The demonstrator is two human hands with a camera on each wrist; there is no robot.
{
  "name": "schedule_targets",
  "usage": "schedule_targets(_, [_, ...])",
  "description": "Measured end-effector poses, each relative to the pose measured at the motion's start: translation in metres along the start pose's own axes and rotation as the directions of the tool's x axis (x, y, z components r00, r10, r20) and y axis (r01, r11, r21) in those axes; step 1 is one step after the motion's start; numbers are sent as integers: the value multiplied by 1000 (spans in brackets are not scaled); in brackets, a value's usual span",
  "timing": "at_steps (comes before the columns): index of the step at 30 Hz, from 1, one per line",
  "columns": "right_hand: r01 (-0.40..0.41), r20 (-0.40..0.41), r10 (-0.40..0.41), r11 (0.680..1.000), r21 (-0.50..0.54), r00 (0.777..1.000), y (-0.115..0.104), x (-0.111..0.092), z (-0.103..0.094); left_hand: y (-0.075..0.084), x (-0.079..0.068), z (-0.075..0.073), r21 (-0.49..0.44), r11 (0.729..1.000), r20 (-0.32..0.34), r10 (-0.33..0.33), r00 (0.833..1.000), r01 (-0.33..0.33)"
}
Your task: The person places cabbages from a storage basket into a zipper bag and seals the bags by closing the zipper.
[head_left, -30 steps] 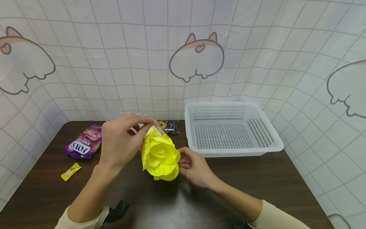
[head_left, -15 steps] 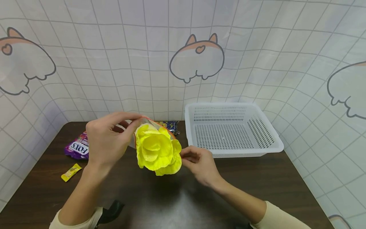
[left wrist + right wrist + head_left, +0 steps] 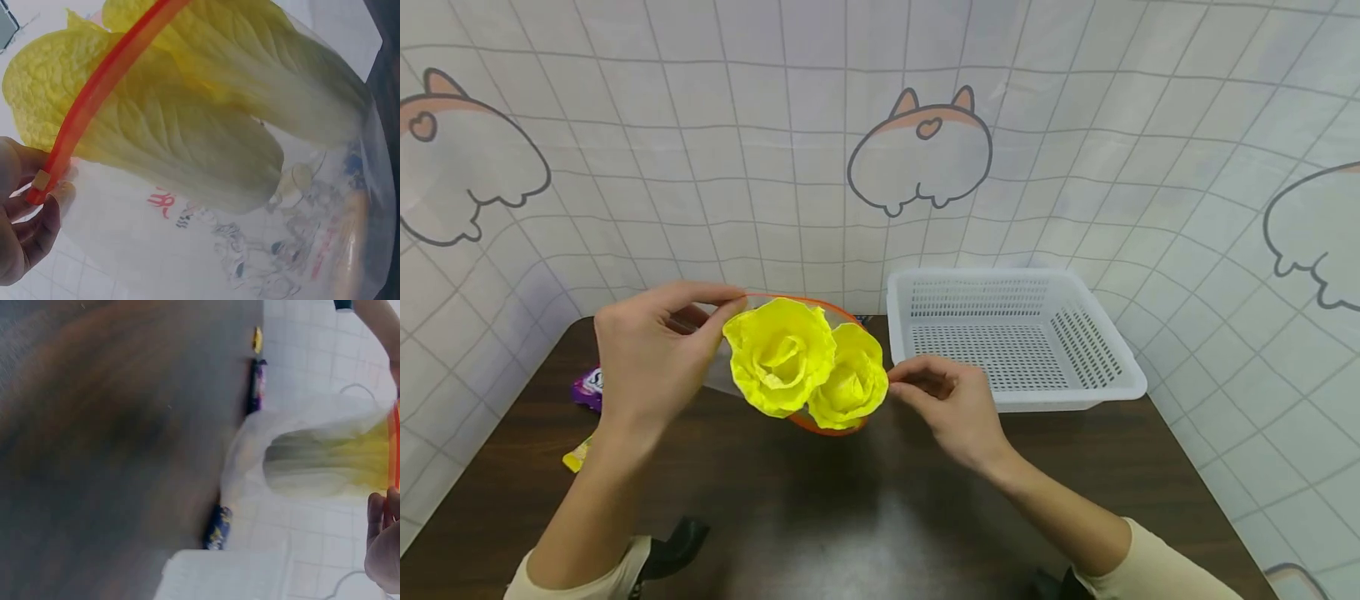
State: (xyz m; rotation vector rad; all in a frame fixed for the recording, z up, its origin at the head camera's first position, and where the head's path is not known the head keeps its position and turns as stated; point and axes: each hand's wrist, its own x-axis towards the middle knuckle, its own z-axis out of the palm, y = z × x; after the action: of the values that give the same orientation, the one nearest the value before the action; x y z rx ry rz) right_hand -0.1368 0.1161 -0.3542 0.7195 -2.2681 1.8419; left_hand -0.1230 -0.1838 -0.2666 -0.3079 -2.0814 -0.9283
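A clear plastic zip bag (image 3: pixel 112 206) with an orange-red zipper strip (image 3: pixel 94 97) hangs mouth toward me, above the table. Two napa cabbages stick out of its mouth side by side: the larger yellow head (image 3: pixel 782 358) on the left, the smaller head (image 3: pixel 850 379) on the right. Their pale stem ends lie inside the bag in the left wrist view. My left hand (image 3: pixel 651 354) pinches the zipper's left end between thumb and fingers. At the opposite end, thumb and fingertips of my right hand (image 3: pixel 955 408) pinch the bag's edge, beside the smaller head.
A white perforated basket (image 3: pixel 1015 400) stands at the back right. Behind my left arm, a purple snack bag (image 3: pixel 587 389) and a small yellow packet (image 3: pixel 578 454) are partly hidden. A dark blue packet (image 3: pixel 219 528) lies near the basket. The wall curtain rises behind the dark table (image 3: pixel 850 533).
My hands have moved apart, the left one leftward and the right one slightly right and up. The bag's mouth has stretched wider and turned, so both cabbage heads show side by side.
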Motion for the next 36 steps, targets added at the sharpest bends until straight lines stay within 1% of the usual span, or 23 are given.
schedule_targets(7, [34,-25,-34,999,12,999,-15,10,-13,-3,3,-5,-4,999,20,-38,999,38])
schedule_targets(14, [74,-60,-77,996,-54,995,-26,20,-20,-7,4,-9,40,996,83,-85,993,82])
schedule_targets(19, [75,-80,-80,995,-69,994,-34,29,-22,-10,9,-15,73,990,112,-125,986,117])
schedule_targets(23, [86,-85,-91,994,-68,992,-40,37,-24,-12,13,-20,92,985,139,-157,978,145])
schedule_targets(28, [99,-91,-104,994,-50,990,-44,44,-27,-13,16,-23,87,969,169,-243,955,231])
schedule_targets(30, [95,-94,-100,994,-60,991,-46,46,-28,-13,16,-23,98,963,173,-265,949,251])
schedule_targets(36, [74,-82,-81,994,-85,993,-46,51,-29,-15,16,-21,128,962,192,-262,946,240])
